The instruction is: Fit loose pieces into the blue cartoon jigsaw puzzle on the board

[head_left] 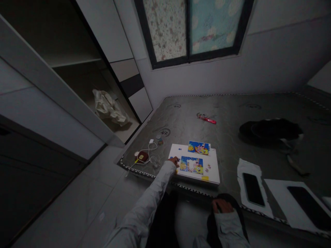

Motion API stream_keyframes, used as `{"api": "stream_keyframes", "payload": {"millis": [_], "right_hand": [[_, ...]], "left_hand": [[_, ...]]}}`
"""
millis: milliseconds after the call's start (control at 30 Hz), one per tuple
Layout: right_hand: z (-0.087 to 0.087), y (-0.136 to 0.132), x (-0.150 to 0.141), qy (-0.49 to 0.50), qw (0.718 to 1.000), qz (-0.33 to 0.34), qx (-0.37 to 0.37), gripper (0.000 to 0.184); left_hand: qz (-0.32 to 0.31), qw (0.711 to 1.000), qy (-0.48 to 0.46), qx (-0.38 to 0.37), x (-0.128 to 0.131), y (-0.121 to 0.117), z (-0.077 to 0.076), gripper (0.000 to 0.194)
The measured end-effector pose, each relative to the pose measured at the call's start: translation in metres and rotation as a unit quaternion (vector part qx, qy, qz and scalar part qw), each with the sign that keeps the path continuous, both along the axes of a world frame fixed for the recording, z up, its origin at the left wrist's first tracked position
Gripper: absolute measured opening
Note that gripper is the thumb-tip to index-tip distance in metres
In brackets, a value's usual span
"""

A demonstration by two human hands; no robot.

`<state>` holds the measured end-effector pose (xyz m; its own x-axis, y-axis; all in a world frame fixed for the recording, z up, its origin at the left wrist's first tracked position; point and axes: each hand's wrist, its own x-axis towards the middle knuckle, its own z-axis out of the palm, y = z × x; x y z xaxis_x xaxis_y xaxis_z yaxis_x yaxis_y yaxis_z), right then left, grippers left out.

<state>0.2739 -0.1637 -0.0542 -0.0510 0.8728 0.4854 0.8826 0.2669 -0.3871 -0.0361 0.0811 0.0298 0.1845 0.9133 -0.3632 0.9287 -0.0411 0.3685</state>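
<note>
On the near part of the grey patterned mattress lies one white flat board, and on it is one partly assembled jigsaw puzzle with blue border and cartoon picture. The puzzle is flat, left of the board's right edge; its long axis goes left to right, the right end turned slightly nearer. Its yellow square figure is at the near right corner. Pale surface shows in its middle.

Just beyond the puzzle is one blue picture card with yellow and pink figures, its long axis also left to right. One small blue loose piece lies at the far left of the board. Right of the puzzle is a small group of pinkish loose pieces; I cannot count them surely. One yellow patch is at the near edge.

The left hand is at the board's left side, beside the puzzle. Its grip has bent fingers, but I cannot tell how far open it is, or if it has hold of a piece. The right hand rests on the dark-clothed right knee, its grip loosely open, with nothing visible in it.

At right lie two dark phones, each on white sheet.
</note>
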Motion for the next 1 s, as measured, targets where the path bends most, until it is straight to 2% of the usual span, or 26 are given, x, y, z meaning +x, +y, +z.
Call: {"api": "stream_keyframes", "payload": {"millis": [167, 333, 533, 833, 900, 967, 1000], "right_hand": [[0.005, 0.004, -0.002, -0.011, 0.997, -0.005, 0.072, 0.048], [-0.005, 0.004, -0.004, 0.005, 0.997, -0.033, 0.072, 0.052], [-0.022, 0.005, -0.004, 0.013, 0.998, -0.052, 0.034, 0.052], [-0.028, 0.01, 0.0, 0.037, 0.998, -0.045, 0.038, 0.057], [-0.023, 0.011, 0.001, 0.039, 0.998, -0.036, 0.032, 0.059], [-0.015, 0.011, 0.0, 0.056, 0.998, -0.04, 0.012, 0.059], [-0.01, 0.011, -0.003, 0.075, 0.996, -0.047, -0.007, 0.06]], "left_hand": [[-0.001, 1.0, 0.024, -0.013, 0.003, 0.003, 0.004, 0.025], [-0.003, 0.999, 0.032, -0.01, 0.005, 0.003, 0.008, 0.025], [0.016, 1.0, 0.012, -0.002, 0.005, -0.002, 0.004, 0.046], [0.048, 0.998, -0.016, 0.025, 0.007, -0.01, 0.017, 0.018], [0.061, 0.996, -0.054, 0.047, 0.004, -0.02, 0.018, 0.017], [0.083, 0.981, -0.156, 0.076, 0.004, -0.032, 0.018, 0.014], [0.101, 0.965, -0.225, 0.087, 0.005, -0.039, 0.019, 0.013]]}}
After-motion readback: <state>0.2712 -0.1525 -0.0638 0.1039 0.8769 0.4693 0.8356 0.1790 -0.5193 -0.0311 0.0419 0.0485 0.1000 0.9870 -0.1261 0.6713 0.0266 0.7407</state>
